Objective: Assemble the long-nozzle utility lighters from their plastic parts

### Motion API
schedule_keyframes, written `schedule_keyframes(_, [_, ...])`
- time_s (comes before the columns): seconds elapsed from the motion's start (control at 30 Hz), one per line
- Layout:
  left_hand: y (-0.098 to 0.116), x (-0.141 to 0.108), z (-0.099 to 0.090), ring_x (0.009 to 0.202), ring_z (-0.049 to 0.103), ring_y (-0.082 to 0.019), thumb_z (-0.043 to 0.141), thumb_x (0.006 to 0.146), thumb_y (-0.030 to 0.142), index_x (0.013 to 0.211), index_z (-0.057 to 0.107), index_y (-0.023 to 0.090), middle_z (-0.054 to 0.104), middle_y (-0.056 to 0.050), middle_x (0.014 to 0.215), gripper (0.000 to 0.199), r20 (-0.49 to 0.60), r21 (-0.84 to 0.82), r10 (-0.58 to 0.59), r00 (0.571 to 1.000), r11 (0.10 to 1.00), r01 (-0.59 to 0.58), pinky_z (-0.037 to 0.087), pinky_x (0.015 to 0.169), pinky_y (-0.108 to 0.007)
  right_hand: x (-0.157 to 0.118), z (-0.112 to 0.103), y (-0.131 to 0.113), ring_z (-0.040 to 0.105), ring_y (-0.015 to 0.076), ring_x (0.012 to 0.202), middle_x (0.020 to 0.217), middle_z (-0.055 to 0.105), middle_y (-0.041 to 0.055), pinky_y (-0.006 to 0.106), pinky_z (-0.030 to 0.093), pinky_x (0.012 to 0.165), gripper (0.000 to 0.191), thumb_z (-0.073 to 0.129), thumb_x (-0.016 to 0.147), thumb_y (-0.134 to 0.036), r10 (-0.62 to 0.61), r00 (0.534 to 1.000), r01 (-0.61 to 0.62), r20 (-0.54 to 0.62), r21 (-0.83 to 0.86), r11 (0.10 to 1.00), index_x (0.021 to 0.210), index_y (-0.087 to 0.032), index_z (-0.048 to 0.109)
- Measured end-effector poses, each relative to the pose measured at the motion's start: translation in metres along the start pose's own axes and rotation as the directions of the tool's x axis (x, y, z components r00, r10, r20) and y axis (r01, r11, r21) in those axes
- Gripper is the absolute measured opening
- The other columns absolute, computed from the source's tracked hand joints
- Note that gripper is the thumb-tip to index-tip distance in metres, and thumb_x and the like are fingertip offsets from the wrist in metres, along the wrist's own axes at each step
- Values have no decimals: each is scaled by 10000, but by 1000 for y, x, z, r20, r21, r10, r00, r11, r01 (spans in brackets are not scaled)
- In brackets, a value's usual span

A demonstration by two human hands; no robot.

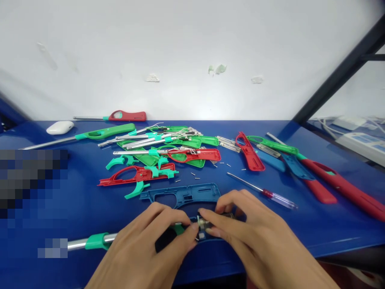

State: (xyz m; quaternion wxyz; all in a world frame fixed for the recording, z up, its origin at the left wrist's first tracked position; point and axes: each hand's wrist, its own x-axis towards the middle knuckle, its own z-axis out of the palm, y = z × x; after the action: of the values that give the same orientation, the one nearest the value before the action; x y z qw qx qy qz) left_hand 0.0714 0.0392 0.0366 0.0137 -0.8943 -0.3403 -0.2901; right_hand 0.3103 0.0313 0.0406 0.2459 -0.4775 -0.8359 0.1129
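My left hand (153, 241) pinches at the middle of a blue lighter half-shell (210, 237) near the table's front; what its fingertips hold is too small to name. My right hand (249, 228) has thumb and index finger closed around a clear fuel tank (204, 223) with a metal end, lying in that shell. A metal tube with a green collar (98, 241) sticks out to the left from under my left hand. Just behind my hands lies another blue half-shell (183, 194), its inner side up.
Green and red shells, metal tubes and green triggers (136, 189) are piled behind. A screwdriver (278, 198) and small screws (193, 174) lie right of the middle. Assembled lighters (128, 116) are at the back left, more (345, 184) at the right. A white case (60, 127) stands left.
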Motion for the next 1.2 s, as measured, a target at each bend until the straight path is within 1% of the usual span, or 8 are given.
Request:
schedule_keyframes(0.23, [1, -26, 12, 1197, 655, -187, 361, 986, 20, 1359, 642, 304, 737, -2, 1237, 546, 5, 152, 15, 1000, 988, -16, 559, 1030, -322, -3, 0, 5, 673, 197, 850, 1008, 702, 33, 318, 611, 740, 496, 561, 960, -89, -126, 992, 124, -1, -162, 979, 1387, -324, 655])
schedule_keyframes(0.37, [1, -16, 12, 1063, 716, -131, 323, 1049, 94, 1215, 700, 296, 770, 22, 1053, 459, -112, 134, 27, 993, 991, -12, 568, 989, -235, -2, -2, 6, 606, 185, 764, 930, 684, -15, 307, 534, 662, 518, 738, 891, -140, -168, 986, 168, 19, -212, 963, 1355, -355, 657])
schedule_keyframes(0.43, [1, -7, 8, 979, 729, -113, 340, 1081, 138, 1136, 716, 276, 777, 34, 995, 404, -93, 124, 69, 993, 991, -57, 575, 921, -195, -1, -1, 5, 608, 191, 784, 949, 685, -8, 312, 519, 678, 506, 753, 893, -166, -174, 985, 170, 6, -251, 953, 1355, -349, 660])
schedule_keyframes(0.6, [0, 1, 0, 914, 704, -107, 317, 1132, 196, 1044, 717, 249, 774, 48, 962, 413, -110, 115, 81, 991, 991, -69, 550, 863, -197, -2, -6, 3, 670, 203, 899, 1047, 717, 12, 347, 538, 780, 541, 605, 955, -98, -201, 979, 205, 42, -276, 939, 1448, -320, 602])
schedule_keyframes(0.77, [-4, 0, -7, 983, 690, -100, 447, 1098, 165, 1153, 724, 253, 764, 36, 1066, 297, 1, 111, 123, 992, 986, -122, 524, 933, -183, 15, -23, 11, 685, 234, 1172, 1366, 701, 22, 463, 567, 961, 544, 443, 1048, -94, -174, 985, 169, 13, -317, 933, 1534, -332, 501])
schedule_keyframes(0.93, [-4, -5, -5, 923, 682, -98, 458, 1079, 122, 1188, 718, 257, 751, 23, 1082, 313, -8, 78, 113, 994, 991, -112, 538, 889, -203, 49, -29, 21, 610, 223, 1367, 1501, 649, -38, 503, 527, 1137, 402, 555, 1070, -225, -280, 929, 339, 242, -251, 907, 1460, -320, 570])
schedule_keyframes(1.07, [-8, -15, -11, 1141, 661, -128, 500, 998, -5, 1355, 648, 288, 723, 12, 1224, 485, -151, 86, 10, 989, 996, 4, 500, 1071, -271, 58, -30, 22, 683, 227, 1256, 1420, 706, 21, 455, 567, 1082, 547, 539, 969, -1, -299, 903, 376, 309, -229, 898, 1440, -272, 593])
schedule_keyframes(1.2, [-20, -23, -29, 1205, 649, -179, 596, 1014, 168, 1450, 604, 345, 661, -8, 1364, 470, -235, 187, -91, 968, 973, 137, 532, 1064, -311, 48, -41, 18, 707, 225, 1194, 1343, 725, 46, 431, 595, 1038, 626, 470, 999, -42, -289, 929, 335, 231, -194, 922, 1558, -323, 468])
